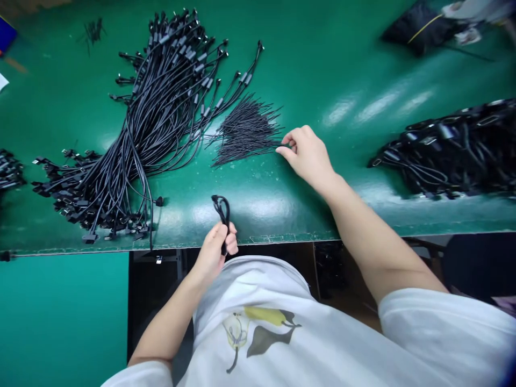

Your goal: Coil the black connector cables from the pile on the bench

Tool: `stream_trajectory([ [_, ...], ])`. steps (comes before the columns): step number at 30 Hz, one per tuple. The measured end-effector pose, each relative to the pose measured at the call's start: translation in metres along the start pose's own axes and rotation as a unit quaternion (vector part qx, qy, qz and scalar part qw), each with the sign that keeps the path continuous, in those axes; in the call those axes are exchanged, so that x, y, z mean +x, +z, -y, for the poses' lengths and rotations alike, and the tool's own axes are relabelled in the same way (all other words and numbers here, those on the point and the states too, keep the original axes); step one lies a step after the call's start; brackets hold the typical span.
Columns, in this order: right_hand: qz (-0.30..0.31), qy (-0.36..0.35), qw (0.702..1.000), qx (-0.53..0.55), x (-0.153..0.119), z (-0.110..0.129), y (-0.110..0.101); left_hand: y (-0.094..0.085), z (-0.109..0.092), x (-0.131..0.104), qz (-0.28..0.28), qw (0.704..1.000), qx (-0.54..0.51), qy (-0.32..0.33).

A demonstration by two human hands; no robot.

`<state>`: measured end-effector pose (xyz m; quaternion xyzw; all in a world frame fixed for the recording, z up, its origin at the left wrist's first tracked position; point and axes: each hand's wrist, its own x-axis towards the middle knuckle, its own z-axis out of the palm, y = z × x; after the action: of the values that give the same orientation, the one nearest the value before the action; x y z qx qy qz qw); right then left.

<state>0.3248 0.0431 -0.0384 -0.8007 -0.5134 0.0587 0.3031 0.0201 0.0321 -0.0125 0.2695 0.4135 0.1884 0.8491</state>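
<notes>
My left hand is closed around a coiled black cable held upright at the near edge of the green table. My right hand reaches forward to the right end of a small pile of thin black twist ties, thumb and forefinger pinching at the tie tips. Whether a tie is between the fingers is too small to tell. To the left of the ties lies a large bundle of loose black cables with connectors at both ends.
A heap of coiled black cables lies at the right of the table. More cables show at the left edge. A dark bag sits at the far right corner. A few stray ties lie at the far left.
</notes>
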Motion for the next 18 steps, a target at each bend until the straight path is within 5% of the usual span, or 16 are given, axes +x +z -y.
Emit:
stream_trajectory([
  [4,0.081,0.016,0.995,-0.063,0.020,-0.022,0.004,0.000,0.006,-0.001,0.009,1.000,0.003,-0.014],
  [12,0.015,0.075,0.997,0.002,-0.018,-0.012,-0.025,0.000,-0.007,0.000,0.037,0.999,0.004,-0.002],
  [15,-0.020,0.070,0.997,-0.022,-0.005,-0.019,-0.014,0.008,-0.007,0.000,0.058,0.998,0.007,-0.004],
  [18,0.035,0.094,0.993,-0.067,0.019,-0.027,-0.003,0.013,-0.008,-0.002,0.060,0.998,0.012,0.008],
])
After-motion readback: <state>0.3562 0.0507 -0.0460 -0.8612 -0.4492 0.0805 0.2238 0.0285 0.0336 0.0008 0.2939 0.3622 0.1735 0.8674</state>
